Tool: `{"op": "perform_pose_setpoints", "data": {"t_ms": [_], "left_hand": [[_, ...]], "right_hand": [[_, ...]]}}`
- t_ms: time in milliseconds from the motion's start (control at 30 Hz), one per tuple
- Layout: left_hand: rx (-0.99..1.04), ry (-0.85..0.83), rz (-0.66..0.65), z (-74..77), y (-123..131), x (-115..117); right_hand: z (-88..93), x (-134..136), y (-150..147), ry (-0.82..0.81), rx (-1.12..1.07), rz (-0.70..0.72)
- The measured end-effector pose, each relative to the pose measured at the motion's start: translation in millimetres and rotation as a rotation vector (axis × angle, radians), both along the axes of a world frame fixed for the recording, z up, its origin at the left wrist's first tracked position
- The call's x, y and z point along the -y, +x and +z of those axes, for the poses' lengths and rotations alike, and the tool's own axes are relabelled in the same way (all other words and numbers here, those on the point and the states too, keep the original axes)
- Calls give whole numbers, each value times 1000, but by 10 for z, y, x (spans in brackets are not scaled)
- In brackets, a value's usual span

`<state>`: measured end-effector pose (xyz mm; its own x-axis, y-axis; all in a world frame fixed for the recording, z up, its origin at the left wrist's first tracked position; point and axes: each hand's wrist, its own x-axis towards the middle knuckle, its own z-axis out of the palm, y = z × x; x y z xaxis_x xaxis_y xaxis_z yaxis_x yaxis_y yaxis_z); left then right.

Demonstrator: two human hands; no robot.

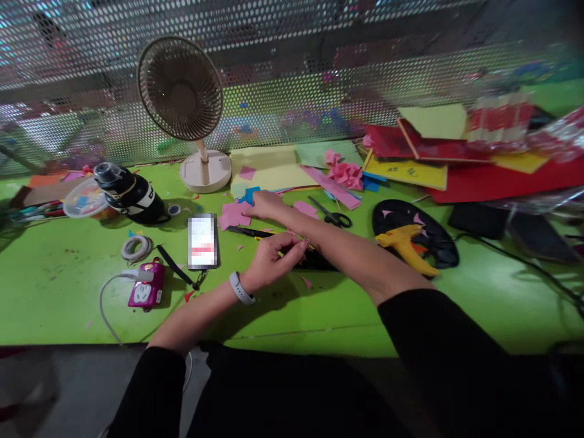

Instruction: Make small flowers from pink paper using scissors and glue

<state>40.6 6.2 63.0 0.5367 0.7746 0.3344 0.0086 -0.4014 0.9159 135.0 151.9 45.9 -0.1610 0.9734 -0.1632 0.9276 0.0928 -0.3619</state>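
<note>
My right hand (265, 205) reaches across to the left, its fingers pressed together on a pink paper piece (233, 215) lying among several pink cut-outs on the green table (55, 274). My left hand (275, 257), with a grey band on the wrist, lies under the right forearm. Its fingers are curled in a pinch over a black strip (314, 261), and what they hold is too small to make out. Small pink scraps lie scattered around both hands.
A phone (202, 241), a tape roll (135, 247), a pink socket (146, 291) with a cable and a black bottle (130, 194) lie to the left. A fan (182, 91) stands behind. Scissors (333, 216), a yellow glue gun (406, 243) on a black mat and coloured paper sheets (410, 170) lie to the right.
</note>
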Motion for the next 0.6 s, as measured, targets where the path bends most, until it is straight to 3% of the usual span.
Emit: {"op": "perform_pose_setpoints", "data": {"t_ms": [267, 467, 600], "left_hand": [[16, -5, -17, -39, 17, 0], [23, 10, -25, -48, 10, -2], [51, 21, -16, -24, -7, -8]], "right_hand": [[-90, -11, 15, 42, 31, 32], [14, -125, -171, 94, 36, 253], [54, -276, -277, 55, 54, 325]]}}
